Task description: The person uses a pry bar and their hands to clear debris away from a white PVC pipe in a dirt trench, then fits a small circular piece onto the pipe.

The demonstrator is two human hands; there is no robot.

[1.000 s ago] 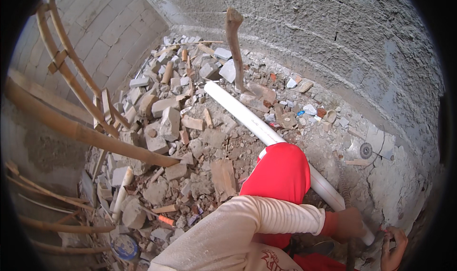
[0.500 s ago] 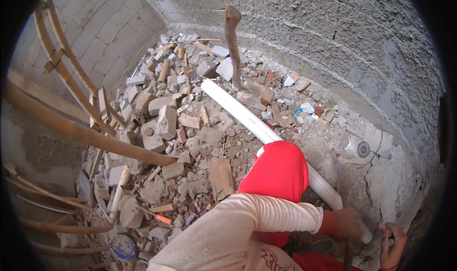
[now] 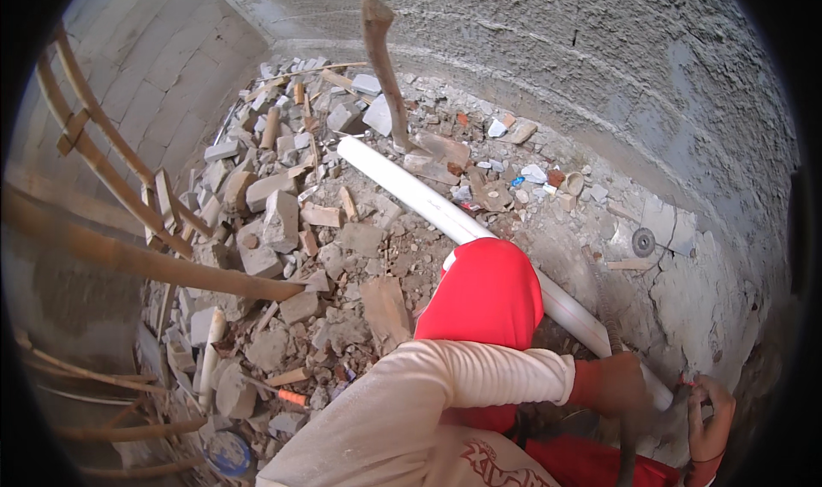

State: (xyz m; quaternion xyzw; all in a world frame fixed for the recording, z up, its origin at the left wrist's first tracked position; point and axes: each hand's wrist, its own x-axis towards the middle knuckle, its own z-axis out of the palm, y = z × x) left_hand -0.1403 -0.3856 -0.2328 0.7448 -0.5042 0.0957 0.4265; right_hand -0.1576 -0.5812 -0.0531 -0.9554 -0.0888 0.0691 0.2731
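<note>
A long white plastic pipe (image 3: 419,194) slants across the rubble, passing behind my red-clad knee (image 3: 484,290). My left hand (image 3: 615,384), in a white sleeve with a red cuff, is closed over the pipe's near end. A dark ribbed rod (image 3: 629,448) shows above and below that fist, which appears wrapped round it; the fingers are partly blurred. Just right of the pipe's end, my right hand (image 3: 711,414) is raised with bent fingers. Its fingertips pinch a small red thing (image 3: 687,379), too small to make out.
Broken blocks and bricks (image 3: 278,222) cover the ground to the left. A wooden handle (image 3: 387,76) stands upright near the rough wall (image 3: 531,33). Bamboo poles (image 3: 171,269) reach in from the left. A grey disc (image 3: 644,242) lies right of the pipe.
The view has shifted, so the scene sits higher and further left. Both hands stay by the pipe's near end; the ribbed rod tilts slightly differently.
</note>
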